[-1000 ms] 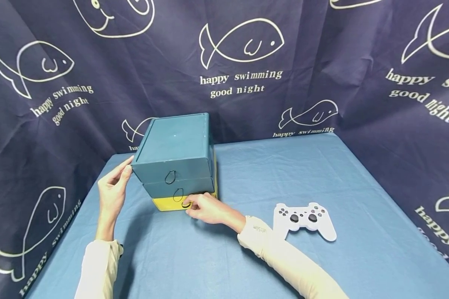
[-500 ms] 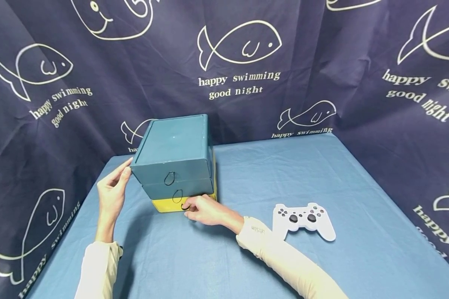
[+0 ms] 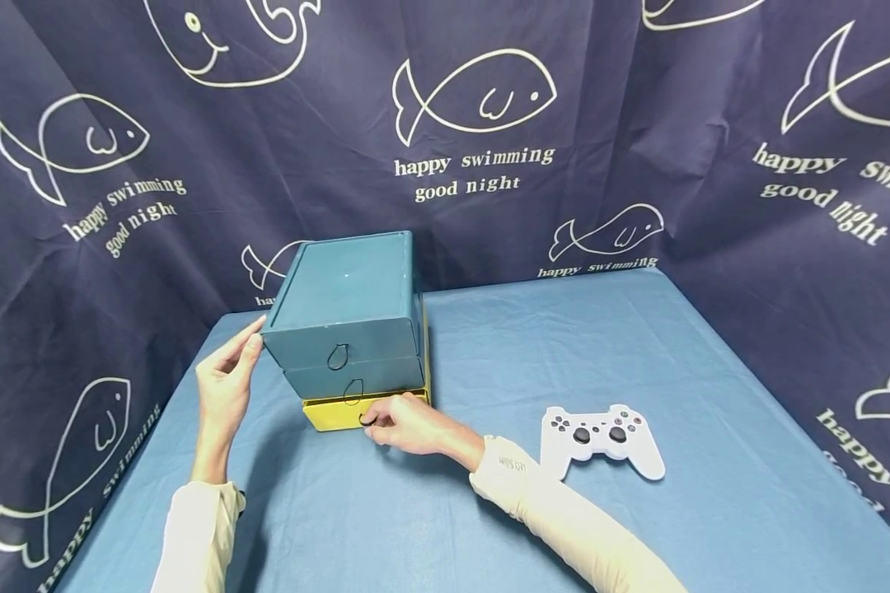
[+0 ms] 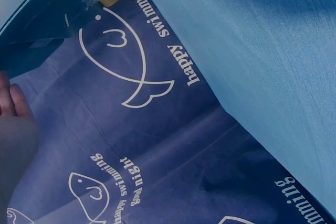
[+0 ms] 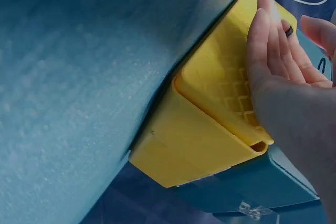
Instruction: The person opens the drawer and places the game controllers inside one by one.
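Observation:
A stack of small drawers has two teal drawers (image 3: 341, 284) on top and a yellow drawer (image 3: 330, 415) at the bottom. Fingers of my left hand (image 3: 224, 385) touch the upper left front corner of the teal top, and they look fairly straight. My right hand (image 3: 408, 423) pinches the black loop pull (image 3: 367, 420) of the yellow drawer, which stands slightly out from its casing. In the right wrist view, a narrow gap shows between the yellow front and its yellow casing (image 5: 194, 135). Black loop pulls (image 3: 338, 356) hang on both teal fronts. The yellow drawer's inside is mostly hidden.
A white game controller (image 3: 601, 441) lies to the right on the blue tablecloth (image 3: 519, 346). Behind and beside the table hangs a dark blue curtain (image 3: 482, 222) with white fish drawings. The stack stands near the table's back left.
The yellow drawer has come forward a little, with my right hand moving toward me on its pull. My left hand stays at the teal corner. The controller has not moved.

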The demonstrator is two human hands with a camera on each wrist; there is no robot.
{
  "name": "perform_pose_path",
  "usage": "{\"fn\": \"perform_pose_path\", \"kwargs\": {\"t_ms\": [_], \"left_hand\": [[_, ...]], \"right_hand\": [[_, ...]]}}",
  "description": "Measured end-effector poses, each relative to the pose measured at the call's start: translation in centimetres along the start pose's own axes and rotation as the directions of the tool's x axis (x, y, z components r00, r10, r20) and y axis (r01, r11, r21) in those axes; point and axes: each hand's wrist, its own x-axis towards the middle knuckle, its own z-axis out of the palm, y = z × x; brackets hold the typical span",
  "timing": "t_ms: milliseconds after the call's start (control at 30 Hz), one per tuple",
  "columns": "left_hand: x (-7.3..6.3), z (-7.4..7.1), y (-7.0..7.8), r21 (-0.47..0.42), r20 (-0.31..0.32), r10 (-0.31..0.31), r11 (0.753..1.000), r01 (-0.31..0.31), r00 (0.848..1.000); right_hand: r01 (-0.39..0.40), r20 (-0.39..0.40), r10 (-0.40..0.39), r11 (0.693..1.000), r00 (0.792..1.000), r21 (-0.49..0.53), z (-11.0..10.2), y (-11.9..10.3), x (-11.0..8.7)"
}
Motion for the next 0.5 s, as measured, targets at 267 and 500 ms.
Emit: {"fn": "perform_pose_path", "kwargs": {"t_ms": [267, 500], "left_hand": [[-0.3, 0.2, 0.3, -0.002, 0.011, 0.004, 1.0, -0.004, 1.0], [-0.2, 0.1, 0.3, -0.024, 0.004, -0.003, 1.0, 0.003, 1.0]], "right_hand": [[-0.012, 0.018, 0.012, 0.999, 1.0, 0.03, 0.4, -0.2, -0.8], [0.009, 0.04, -0.011, 0.999, 0.999, 0.036, 0.4, -0.7, -1.5]]}}
